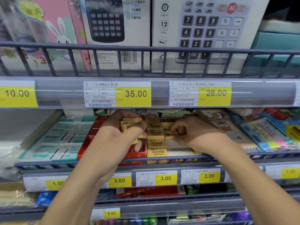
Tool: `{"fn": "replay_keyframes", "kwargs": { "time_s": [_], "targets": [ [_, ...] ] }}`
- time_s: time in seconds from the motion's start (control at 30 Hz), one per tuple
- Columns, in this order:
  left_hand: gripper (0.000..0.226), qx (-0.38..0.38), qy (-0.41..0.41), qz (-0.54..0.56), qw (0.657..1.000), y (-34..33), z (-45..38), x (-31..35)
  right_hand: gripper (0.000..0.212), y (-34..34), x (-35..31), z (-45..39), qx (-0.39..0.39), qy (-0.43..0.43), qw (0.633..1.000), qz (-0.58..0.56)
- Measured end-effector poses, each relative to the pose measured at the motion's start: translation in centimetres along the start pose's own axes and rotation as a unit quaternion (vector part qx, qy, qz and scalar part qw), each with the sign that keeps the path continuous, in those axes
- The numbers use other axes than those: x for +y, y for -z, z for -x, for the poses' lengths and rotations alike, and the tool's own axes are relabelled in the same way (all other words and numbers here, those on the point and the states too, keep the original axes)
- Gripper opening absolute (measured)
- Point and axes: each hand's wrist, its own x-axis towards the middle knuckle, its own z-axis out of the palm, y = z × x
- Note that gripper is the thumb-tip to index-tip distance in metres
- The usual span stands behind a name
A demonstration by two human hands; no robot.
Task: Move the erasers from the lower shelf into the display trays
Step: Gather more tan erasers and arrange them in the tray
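Erasers (129, 125) bunched in left grip (125, 132), right grip (191, 127) pinching one (170, 134) — yellow tray (175, 153) half bare.

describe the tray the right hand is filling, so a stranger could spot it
On the middle wire-fronted shelf, below the 35.00 and 28.00 price tags, sits a yellow cardboard display tray printed "2B". It holds flat yellow paper-sleeved erasers in rows. Its left neighbour is a red tray; only this one is yellow.

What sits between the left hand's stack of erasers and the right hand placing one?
In the head view, a column of yellow erasers lying flat in the display tray separates left hand from right hand.
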Motion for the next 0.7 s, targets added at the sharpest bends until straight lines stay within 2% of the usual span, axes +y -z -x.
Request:
{"fn": "replay_keyframes", "kwargs": {
  "time_s": [0.07,0.2,0.27,0.3,0.37,0.47,0.53,0.6,0.7],
  "targets": [
    [0.01,-0.011,-0.001,0.009,1.0,-0.2,0.1,0.3,0.027,0.1,-0.2,0.0,-0.008,-0.011,1.0,-0.014],
    [0.016,-0.016,0.004,0.004,1.0,-0.7,0.1,0.6,0.029,0.4,-0.4,0.7,-0.046,0.015,0.998,0.04],
    [0.03,-0.021,0.013,0.004,1.0,-0.8,0.2,0.7,0.036,0.5,-0.3,1.5,0.0,0.025,0.998,0.049],
    [0.038,-0.025,0.019,0.004,1.0,-0.9,0.3,0.7,0.038,0.6,-0.3,2.0,0.044,0.042,0.998,0.035],
    [0.045,-0.029,0.026,-0.008,0.999,-1.1,0.5,0.9,0.039,0.8,-1.0,3.4,0.104,0.112,0.986,-0.071],
    [0.028,-0.041,0.025,-0.055,0.997,-1.6,0.7,1.0,0.045,0.8,-2.6,5.0,0.093,0.19,0.953,-0.215],
    [0.026,-0.036,0.021,-0.076,0.996,-1.9,0.7,0.9,0.044,0.2,-3.3,5.0,0.087,0.218,0.942,-0.24],
    [0.038,-0.03,0.018,-0.09,0.995,-2.0,0.7,0.7,0.048,-0.3,-3.7,4.9,0.091,0.223,0.942,-0.232],
    [0.042,-0.059,0.018,-0.064,0.996,-1.8,0.8,0.8,0.051,-0.7,-3.6,4.9,0.117,0.232,0.936,-0.237]
  ]
}}
